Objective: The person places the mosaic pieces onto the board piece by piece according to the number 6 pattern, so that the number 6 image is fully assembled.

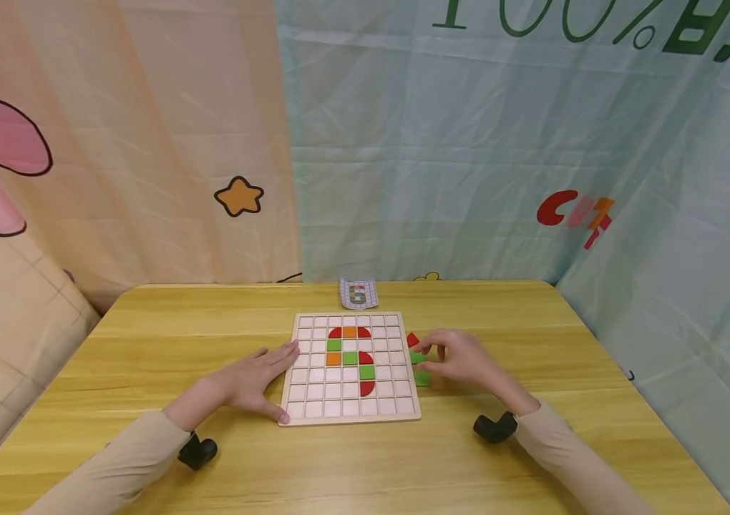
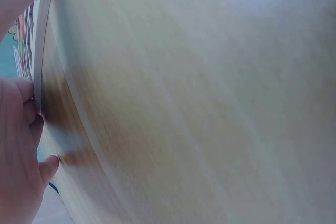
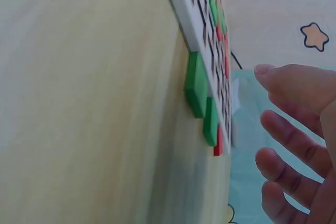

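On the table lies a wooden grid board [image 1: 333, 409] with white squares. Red rounded pieces [image 1: 367, 388], green squares [image 1: 334, 345] and orange squares [image 1: 349, 332] form a curved pattern in it. My left hand [image 1: 252, 383] rests against the board's left side, fingers stretched along the edge and thumb at the near corner. My right hand [image 1: 458, 360] hovers at the board's right side, thumb and fingers apart with nothing between them in the right wrist view. Under and beside it lie two loose green pieces [image 3: 196, 85] and a loose red piece [image 1: 412, 340], close along the edge.
A small card [image 1: 358, 294] printed with a coloured grid pattern lies behind the board near the table's far edge. The wooden table [image 1: 210, 322] stretches to both sides. Printed curtains [image 1: 404, 179] hang behind it.
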`<state>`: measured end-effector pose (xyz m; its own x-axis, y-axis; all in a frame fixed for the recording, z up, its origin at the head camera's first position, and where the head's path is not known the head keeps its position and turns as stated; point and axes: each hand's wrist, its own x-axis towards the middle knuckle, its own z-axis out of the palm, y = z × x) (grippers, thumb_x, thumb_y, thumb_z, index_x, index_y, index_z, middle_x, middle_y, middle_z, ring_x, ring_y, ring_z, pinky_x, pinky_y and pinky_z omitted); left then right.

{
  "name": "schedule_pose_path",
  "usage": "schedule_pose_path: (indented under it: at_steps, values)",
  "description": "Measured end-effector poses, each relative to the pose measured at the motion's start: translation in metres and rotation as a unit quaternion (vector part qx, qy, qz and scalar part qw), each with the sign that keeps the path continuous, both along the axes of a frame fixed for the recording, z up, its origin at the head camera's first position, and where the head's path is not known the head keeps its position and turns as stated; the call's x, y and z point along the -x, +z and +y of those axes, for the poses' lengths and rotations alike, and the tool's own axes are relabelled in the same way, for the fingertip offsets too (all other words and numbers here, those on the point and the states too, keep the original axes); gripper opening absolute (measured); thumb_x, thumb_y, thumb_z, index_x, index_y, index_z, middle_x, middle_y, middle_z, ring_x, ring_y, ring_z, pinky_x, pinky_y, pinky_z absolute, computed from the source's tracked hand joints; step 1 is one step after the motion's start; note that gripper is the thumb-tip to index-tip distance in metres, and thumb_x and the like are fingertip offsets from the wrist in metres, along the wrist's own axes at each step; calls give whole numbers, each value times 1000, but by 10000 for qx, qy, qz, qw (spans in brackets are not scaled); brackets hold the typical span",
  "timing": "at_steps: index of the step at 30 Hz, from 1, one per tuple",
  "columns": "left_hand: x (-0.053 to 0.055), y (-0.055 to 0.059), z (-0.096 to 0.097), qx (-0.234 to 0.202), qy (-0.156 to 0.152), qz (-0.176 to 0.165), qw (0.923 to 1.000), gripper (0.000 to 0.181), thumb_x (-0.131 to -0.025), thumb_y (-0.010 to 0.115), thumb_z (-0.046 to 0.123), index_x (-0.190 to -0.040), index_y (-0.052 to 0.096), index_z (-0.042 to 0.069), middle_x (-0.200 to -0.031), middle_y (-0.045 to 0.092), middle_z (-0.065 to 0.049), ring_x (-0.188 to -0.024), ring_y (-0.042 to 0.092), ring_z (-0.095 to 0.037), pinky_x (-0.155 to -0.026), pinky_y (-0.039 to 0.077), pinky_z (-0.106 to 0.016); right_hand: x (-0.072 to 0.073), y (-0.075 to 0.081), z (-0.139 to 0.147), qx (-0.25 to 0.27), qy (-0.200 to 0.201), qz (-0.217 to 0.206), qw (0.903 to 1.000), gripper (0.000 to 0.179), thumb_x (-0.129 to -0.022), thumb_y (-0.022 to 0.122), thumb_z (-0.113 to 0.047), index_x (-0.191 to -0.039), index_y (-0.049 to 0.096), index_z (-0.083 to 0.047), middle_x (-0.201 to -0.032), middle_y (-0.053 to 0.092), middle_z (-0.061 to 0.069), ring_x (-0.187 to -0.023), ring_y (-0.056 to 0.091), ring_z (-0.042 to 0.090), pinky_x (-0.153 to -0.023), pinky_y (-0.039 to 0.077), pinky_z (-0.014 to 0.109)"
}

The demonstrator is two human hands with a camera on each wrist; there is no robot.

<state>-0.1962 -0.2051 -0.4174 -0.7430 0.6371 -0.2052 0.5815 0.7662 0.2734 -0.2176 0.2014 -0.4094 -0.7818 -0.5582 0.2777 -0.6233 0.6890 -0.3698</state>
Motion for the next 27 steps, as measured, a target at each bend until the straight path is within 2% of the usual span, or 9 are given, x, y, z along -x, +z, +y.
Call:
schedule_pose_path:
  at_steps: [7, 13, 27]
  values:
    - [0, 0, 0, 33, -11, 20, 10000, 119, -72, 63, 74, -153, 15, 2, -162, 9, -15, -148, 20, -32, -118, 19, -56, -4, -9, 14, -214, 0, -228, 9995, 28, -77, 80, -35, -99, 74, -19, -89, 69, -7, -58, 47, -3, -54, 40, 16]
    - [0, 2, 0, 40, -13, -4, 10000, 118, -72, 63, 74, -153, 15, 1, -162, 9, -15, -148, 19, -31, -118, 18, -56, -6, -16, 20, -314, -108, -422, 9986, 33, -74, 80, -42, -99, 73, -21, -91, 70, -11, -63, 48, -4, -56, 40, 16]
    - [-1, 2, 0, 27, -2, -14, 10000, 118, -73, 64, 72, -153, 16, 1, -162, 10, -15, -148, 20, -31, -118, 18, -56, -4, -17, 16, -515, -75, -530, 9972, 24, -74, 79, -46, -91, 73, -29, -90, 67, -15, -63, 48, -2, -56, 39, 16]
